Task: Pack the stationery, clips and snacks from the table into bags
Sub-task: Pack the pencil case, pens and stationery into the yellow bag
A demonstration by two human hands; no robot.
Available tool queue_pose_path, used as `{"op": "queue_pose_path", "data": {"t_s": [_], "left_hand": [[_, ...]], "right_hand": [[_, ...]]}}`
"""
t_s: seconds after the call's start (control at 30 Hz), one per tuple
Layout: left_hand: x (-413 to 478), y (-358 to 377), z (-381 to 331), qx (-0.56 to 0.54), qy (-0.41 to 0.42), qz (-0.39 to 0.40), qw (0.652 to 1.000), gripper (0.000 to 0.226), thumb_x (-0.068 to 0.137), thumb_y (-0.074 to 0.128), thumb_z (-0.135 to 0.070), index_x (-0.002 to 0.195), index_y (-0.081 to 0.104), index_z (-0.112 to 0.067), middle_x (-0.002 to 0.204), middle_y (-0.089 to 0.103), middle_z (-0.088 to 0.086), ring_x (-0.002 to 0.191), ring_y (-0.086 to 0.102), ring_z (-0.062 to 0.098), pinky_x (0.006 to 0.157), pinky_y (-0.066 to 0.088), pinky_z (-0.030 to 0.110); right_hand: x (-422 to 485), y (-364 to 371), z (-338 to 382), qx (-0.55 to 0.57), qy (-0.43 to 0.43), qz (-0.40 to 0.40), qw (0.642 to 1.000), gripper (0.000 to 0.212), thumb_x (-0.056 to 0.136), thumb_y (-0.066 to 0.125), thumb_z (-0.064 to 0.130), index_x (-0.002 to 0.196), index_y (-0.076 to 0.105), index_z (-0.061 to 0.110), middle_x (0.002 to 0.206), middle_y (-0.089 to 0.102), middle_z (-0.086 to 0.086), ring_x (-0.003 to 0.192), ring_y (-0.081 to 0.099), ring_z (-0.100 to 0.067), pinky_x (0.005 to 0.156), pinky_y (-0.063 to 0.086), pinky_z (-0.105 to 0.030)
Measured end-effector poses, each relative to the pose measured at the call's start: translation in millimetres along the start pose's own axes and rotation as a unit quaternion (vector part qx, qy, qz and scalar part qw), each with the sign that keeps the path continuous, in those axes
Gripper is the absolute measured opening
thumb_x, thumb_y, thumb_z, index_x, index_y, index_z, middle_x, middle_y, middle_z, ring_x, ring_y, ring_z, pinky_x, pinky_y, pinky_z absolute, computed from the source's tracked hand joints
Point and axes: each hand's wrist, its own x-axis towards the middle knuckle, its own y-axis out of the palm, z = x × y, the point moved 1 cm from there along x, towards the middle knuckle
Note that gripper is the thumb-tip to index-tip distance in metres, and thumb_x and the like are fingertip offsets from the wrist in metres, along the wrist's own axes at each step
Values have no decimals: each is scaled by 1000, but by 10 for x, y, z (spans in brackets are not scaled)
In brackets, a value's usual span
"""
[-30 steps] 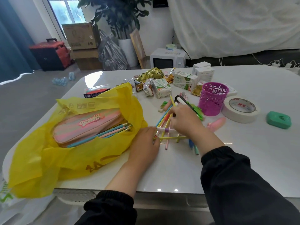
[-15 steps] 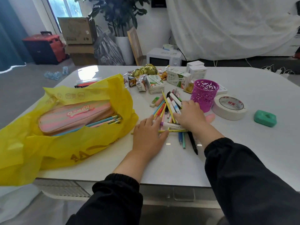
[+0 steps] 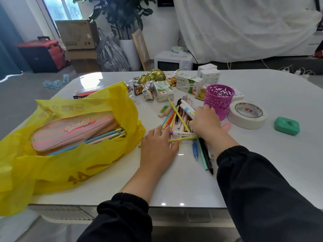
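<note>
pens (image 3: 176, 119) mostly lie near-to-far; two lie crosswise.

Crisscrossed pens (image 3: 175, 118), apparently capped, lie beside the open yellow bag (image 3: 70, 165).

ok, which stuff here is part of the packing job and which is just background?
Job: pens, yellow bag, pencil case, snacks, tape, purple cup.
Just lying about: microwave, cardboard box, plant, red case, all beyond the table.

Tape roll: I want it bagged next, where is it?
Head view, right side of table: the tape roll lies flat between the purple cup and the green case.
</note>
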Motion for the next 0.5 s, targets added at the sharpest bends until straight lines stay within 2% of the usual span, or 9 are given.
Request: {"op": "queue_pose_path", "data": {"t_s": [0.2,0.37,0.43,0.5], "left_hand": [[10,8,3,-1,-3,11,1000,51,94,40,-51,138,43,-27,144,43,1,130,39,21,103,36,37],[7,-1,8,-5,-17,18,1000,53,98,39,-43,147,31,-27,152,32,4,139,27,24,111,28,41],[4,-26,-5,-23,-4,14,1000,51,99,40,-36,148,29,-25,154,29,5,141,24,24,114,24,41],[-13,-79,-34,-33,21,-3,999,49,98,43,-30,146,34,-22,152,32,6,140,27,25,113,25,40]], "right_hand": [[-18,-19,-8,21,21,-8,1000,29,88,52,6,117,49,5,116,50,-13,105,51,-29,70,39,-35],[-1,-55,-20,50,34,-30,998,24,91,44,2,114,51,4,108,51,-11,87,49,-26,66,36,-35],[-15,-78,-20,61,26,-41,997,21,91,44,2,111,51,5,106,52,-11,88,51,-25,65,35,-34],[-43,-114,-15,82,19,-62,995,16,93,45,4,108,51,5,103,52,-9,92,55,-26,57,29,-32]]}}
